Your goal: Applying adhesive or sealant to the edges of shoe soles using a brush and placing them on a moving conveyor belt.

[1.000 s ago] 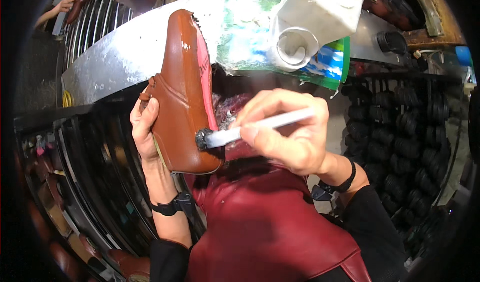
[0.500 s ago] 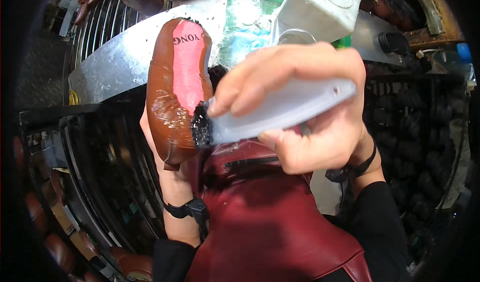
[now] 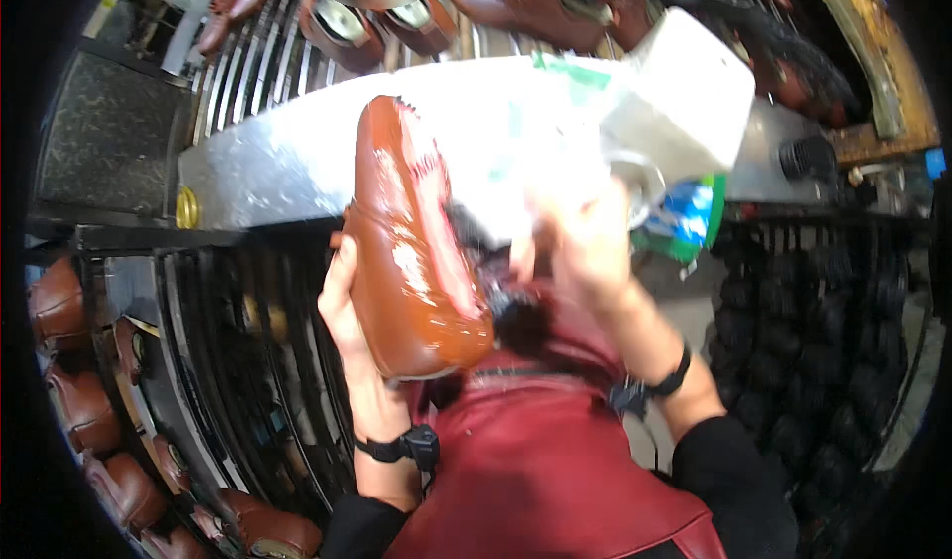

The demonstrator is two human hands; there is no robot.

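My left hand (image 3: pixel 342 296) grips a glossy brown leather shoe upper (image 3: pixel 392 251), its toe end toward me. The shoe is tilted, so its side faces up and its pink underside strip (image 3: pixel 436 212) shows as a narrow band on the right. Some of the left fingers are hidden behind it. Smeared by motion, my right hand (image 3: pixel 590 242) is just right of the shoe, closed around a pale-handled brush. The brush's black bristles (image 3: pixel 466 220) are close to the pink strip; whether they touch cannot be told. Its handle blends into the bright tabletop.
A white square container (image 3: pixel 689 93) stands on the metal table (image 3: pixel 263 172). Beside it a green and blue plastic sheet (image 3: pixel 689 217) hangs over the edge. Brown shoes (image 3: pixel 387 18) line the rack behind; more shoes (image 3: pixel 74 400) fill shelves at left. Black shapes crowd a right-hand rack (image 3: pixel 783 331).
The shoe has turned from underside-up to side-up. My right hand has pulled back toward the table with the brush, away from the toe end. The whole view has shifted.
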